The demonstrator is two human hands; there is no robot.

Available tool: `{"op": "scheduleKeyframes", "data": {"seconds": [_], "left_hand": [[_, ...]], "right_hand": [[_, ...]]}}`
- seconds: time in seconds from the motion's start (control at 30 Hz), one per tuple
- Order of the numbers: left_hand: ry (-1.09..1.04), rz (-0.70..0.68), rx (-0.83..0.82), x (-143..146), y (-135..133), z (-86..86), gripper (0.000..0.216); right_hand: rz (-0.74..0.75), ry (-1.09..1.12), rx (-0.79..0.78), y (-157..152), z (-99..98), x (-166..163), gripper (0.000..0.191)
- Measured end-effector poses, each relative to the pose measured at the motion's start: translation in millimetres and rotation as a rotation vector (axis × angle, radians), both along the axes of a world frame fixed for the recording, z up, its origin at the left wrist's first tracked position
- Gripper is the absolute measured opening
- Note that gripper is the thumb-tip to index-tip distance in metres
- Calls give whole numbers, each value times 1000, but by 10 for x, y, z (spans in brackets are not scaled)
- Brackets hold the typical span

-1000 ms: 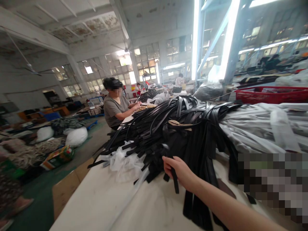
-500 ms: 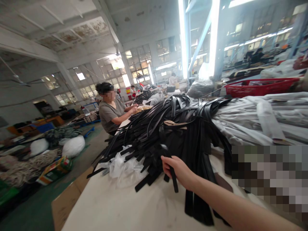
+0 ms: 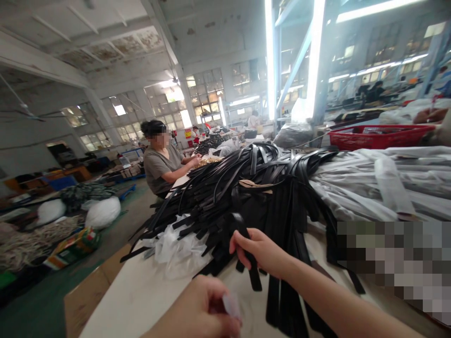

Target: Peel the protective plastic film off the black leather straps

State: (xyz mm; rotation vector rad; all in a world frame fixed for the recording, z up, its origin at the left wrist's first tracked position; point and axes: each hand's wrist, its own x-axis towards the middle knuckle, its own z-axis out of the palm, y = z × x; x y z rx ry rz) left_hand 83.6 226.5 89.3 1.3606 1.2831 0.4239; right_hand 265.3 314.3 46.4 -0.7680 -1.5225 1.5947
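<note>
My right hand (image 3: 259, 249) is closed round one black strap (image 3: 254, 277), whose cut end hangs down below the fingers. Low in the view, my left hand (image 3: 200, 305) is curled, with a small whitish translucent piece (image 3: 231, 306) pinched between thumb and fingers; its exact kind is unclear. Both hands are over a pale tabletop (image 3: 116, 300). Just beyond them lies a big heap of black straps (image 3: 225, 183), some hanging toward me. A crumpled clear plastic bag (image 3: 179, 251) sits at the heap's left.
White wrapped strips (image 3: 384, 178) lie to the right, with a red basket (image 3: 380, 138) behind. A co-worker (image 3: 164, 162) handles gold-coloured small parts (image 3: 210, 161) at the table's far left side. A cardboard box (image 3: 93, 286) stands by the left table edge.
My left hand has come into view from below with the small whitish piece. My right hand keeps the strap, slightly further left. The view has shifted a little.
</note>
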Motion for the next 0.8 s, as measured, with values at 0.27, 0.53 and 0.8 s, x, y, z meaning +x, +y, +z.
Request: {"op": "scheduleKeyframes", "data": {"seconds": [0.27,0.53,0.8], "left_hand": [[-77,172,376,384,708,-132,23],[-53,196,459,159,855,-468,33],[-286,245,294,45,829,-357,37]], "right_hand": [[-84,-76,57,113,-31,82,51],[-215,-135,-5,108,-80,-28,31],[-184,-100,-26,91,-53,-3,36]]}}
